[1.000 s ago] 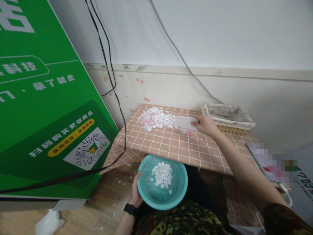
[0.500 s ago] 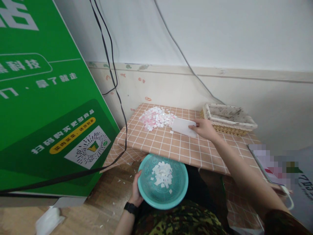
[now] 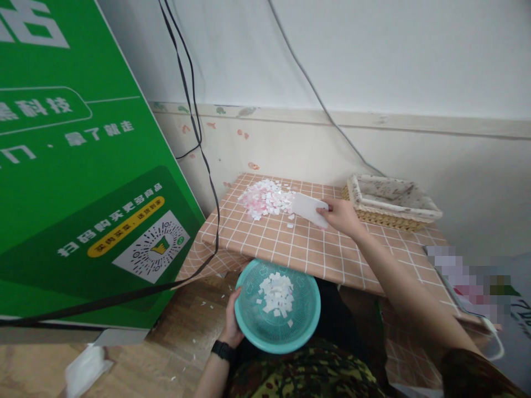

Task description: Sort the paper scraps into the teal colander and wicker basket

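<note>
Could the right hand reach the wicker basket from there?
Probably yes: the right hand is close to the wicker basket, with nothing visible between them, though the white card in its grip might need setting down first.

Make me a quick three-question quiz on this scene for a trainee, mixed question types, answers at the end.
1. Multiple choice: what does the left hand hold?
A) a rectangular woven basket
B) a round teal plastic mesh bowl
C) a long black strap

2. True or false: the heap of small white and pink pieces lies inside the rectangular woven basket.

3. Short answer: what does the right hand hold?

Key:
1. B.
2. False; the heap lies on the brown tablecloth with white grid lines.
3. A flat white rectangular card, its left end at the heap.
</note>
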Available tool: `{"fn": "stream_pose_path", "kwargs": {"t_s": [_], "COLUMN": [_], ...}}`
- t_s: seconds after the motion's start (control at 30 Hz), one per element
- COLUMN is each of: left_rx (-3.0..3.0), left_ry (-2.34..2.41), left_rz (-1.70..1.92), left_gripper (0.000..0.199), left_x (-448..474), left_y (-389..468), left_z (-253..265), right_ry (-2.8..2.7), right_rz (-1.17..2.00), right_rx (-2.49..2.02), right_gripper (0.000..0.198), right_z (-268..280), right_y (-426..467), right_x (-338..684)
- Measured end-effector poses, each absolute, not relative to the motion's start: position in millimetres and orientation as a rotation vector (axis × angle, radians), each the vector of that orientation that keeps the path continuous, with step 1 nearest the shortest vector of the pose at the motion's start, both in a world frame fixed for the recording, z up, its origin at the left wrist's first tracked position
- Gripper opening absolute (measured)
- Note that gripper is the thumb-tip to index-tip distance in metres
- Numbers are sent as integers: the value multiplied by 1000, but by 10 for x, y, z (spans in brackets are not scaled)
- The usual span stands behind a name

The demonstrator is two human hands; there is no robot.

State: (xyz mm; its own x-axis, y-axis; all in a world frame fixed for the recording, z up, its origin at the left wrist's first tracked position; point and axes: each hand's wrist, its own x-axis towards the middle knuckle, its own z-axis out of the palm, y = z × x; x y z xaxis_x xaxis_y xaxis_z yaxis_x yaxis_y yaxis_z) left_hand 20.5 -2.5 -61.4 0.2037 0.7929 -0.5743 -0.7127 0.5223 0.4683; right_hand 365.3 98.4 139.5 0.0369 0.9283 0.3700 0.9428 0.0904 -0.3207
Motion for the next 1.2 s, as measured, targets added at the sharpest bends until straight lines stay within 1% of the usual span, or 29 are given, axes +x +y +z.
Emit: {"fn": "stream_pose_path", "kwargs": {"t_s": [0.17, 0.53, 0.77, 0.93, 1.03, 1.2], "left_rx": [91, 117, 81, 122, 148, 152], "left_ry": [862, 846, 873, 915, 927, 889], "left_rz": [1023, 1028, 1023, 1034, 1033, 1023], "left_gripper": [27, 24, 21, 17, 17, 21], "left_x": [215, 228, 237, 160, 89, -3], "left_y": [-25, -28, -36, -31, -7, 39], "left_z": [-587, -527, -476, -324, -216, -127], "right_ry": [-1869, -1871, -1865, -1894, -1838, -1861], "right_rz": [65, 100, -13, -3, -36, -133], "right_rx": [-1775, -1739, -1721, -1643, -1691, -1801], "right_gripper": [26, 26, 31, 31, 33, 33], "right_z": [1373, 1206, 1106, 1043, 1029, 1114], "right_y": [958, 732, 590, 552, 680, 1032], "right_x": [3657, 3502, 3294, 3181, 3178, 3140]}}
